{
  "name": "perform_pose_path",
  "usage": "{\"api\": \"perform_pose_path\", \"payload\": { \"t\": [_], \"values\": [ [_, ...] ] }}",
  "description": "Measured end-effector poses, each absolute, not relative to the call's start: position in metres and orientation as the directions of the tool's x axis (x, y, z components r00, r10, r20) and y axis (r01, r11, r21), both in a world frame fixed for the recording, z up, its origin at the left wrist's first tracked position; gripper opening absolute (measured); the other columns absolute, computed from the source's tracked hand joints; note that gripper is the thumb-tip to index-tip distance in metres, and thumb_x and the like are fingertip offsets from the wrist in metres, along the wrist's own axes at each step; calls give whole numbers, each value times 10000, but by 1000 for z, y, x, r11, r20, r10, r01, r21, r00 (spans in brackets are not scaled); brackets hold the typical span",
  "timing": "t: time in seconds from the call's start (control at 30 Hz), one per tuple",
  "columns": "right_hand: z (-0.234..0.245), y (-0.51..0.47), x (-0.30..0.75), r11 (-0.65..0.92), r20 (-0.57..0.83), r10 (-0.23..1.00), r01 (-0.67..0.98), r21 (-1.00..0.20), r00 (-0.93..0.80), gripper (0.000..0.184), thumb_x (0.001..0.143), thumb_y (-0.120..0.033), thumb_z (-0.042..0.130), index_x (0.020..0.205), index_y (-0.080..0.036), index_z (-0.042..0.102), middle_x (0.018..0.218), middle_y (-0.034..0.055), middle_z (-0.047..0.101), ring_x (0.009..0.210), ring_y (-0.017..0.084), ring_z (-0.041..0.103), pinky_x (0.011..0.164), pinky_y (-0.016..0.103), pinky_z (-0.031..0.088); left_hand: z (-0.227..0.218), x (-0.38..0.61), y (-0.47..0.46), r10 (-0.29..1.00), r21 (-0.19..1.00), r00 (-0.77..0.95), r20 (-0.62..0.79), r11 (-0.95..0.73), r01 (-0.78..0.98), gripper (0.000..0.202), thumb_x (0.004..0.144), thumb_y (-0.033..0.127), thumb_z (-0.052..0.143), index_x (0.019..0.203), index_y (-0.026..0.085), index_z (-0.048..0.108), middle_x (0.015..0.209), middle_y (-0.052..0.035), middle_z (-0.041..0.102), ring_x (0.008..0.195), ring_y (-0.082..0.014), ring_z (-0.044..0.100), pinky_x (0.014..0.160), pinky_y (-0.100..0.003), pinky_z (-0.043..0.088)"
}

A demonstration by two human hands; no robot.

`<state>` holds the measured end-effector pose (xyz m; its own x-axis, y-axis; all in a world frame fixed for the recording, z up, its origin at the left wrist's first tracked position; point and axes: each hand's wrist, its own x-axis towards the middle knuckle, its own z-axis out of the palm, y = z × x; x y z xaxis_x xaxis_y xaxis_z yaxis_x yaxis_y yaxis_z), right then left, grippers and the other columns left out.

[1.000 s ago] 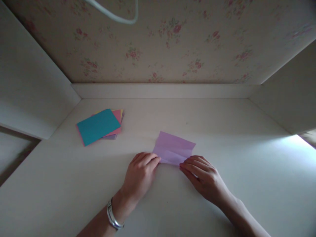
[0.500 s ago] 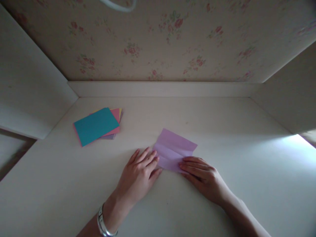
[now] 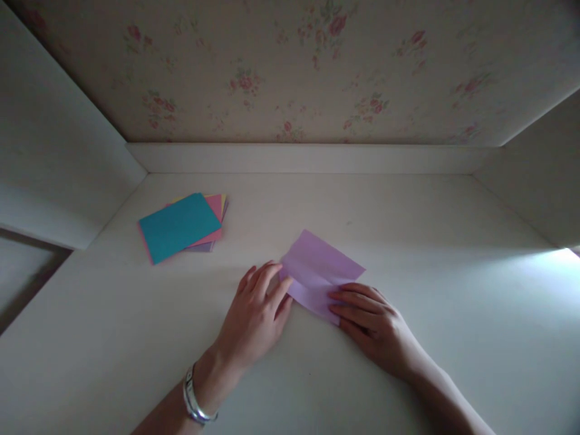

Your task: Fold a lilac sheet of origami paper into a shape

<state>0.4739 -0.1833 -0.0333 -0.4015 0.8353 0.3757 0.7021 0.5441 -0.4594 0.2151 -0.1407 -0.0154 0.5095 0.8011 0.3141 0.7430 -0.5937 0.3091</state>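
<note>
I see a big wall (image 3: 290,72) with little pink flowers at the back. Below it is a wide white worktop (image 3: 408,229). A pile of coloured papers (image 3: 179,226) lies on the far left part, with a blue sheet on top. A purple paper (image 3: 324,269) lies flat near the middle, well apart from the pile. It has a fold line across it. My left hand (image 3: 254,320) rests at its left edge, fingers (image 3: 265,278) a little spread and touching the paper. My right hand (image 3: 378,329) lies on the near right corner, fingers (image 3: 351,299) close together and pressed flat on it. A silver bracelet (image 3: 194,402) sits on my left wrist.
</note>
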Motion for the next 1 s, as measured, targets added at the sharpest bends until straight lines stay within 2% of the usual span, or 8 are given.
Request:
{"api": "perform_pose_path", "payload": {
  "t": [0.17,0.3,0.37,0.43,0.53,0.67,0.83,1.0],
  "values": [
    [-32,-184,468,575,416,808,716,-397,-418,160,926,-229,647,1035,-231,764,1055,73,746,1028,244,646,893,436,535,-14,227,-154,771,387,555,313,-637,667,220,926,182,611,1119,261,680,955,-57,659,828,-228,633,762,-407,554],
    [-29,-186,468,564,464,801,736,-375,-377,143,933,-223,633,935,-222,776,835,62,706,754,188,623,685,348,510,-20,237,-165,752,472,619,225,-640,606,206,971,198,563,1140,248,670,834,-22,713,753,-216,667,721,-387,555],
    [-29,-187,467,569,482,796,725,-389,-366,155,940,-201,618,937,-203,773,695,32,653,607,153,570,586,311,468,-23,239,-166,761,525,616,202,-615,588,204,977,195,556,1129,252,680,852,-13,738,751,-211,686,725,-378,558],
    [-29,-188,466,591,493,787,683,-429,-371,153,938,-168,615,990,-181,758,637,9,650,541,137,559,569,309,470,-24,238,-165,784,586,584,213,-581,565,204,967,199,580,1131,256,688,916,-11,756,778,-210,701,743,-368,565],
    [-29,-190,462,584,502,800,619,-525,-329,191,936,-131,611,1076,-184,731,671,5,710,554,139,610,609,322,525,-21,238,-162,821,721,523,230,-505,475,196,955,212,612,1124,253,703,974,-8,762,821,-188,714,764,-315,573],
    [-26,-190,456,560,485,825,543,-626,-291,187,946,-154,612,1088,-195,726,780,43,758,699,180,695,627,326,575,-14,240,-161,850,875,508,139,-345,339,212,930,242,661,1135,256,716,961,3,771,789,-140,718,738,-226,564],
    [-24,-189,454,576,492,815,510,-638,-305,165,920,-149,656,1066,-181,726,839,52,773,729,188,717,655,331,593,-8,241,-163,860,933,509,30,-207,295,173,900,333,704,1042,248,754,908,2,779,757,-134,716,724,-200,544],
    [-19,-192,453,482,416,876,457,-748,-242,138,888,-203,711,1025,-196,731,851,36,763,714,159,717,639,260,585,-3,239,-163,872,964,485,-57,-79,254,161,928,364,658,923,234,753,847,-1,757,752,-130,682,697,-194,505]
  ]
}}
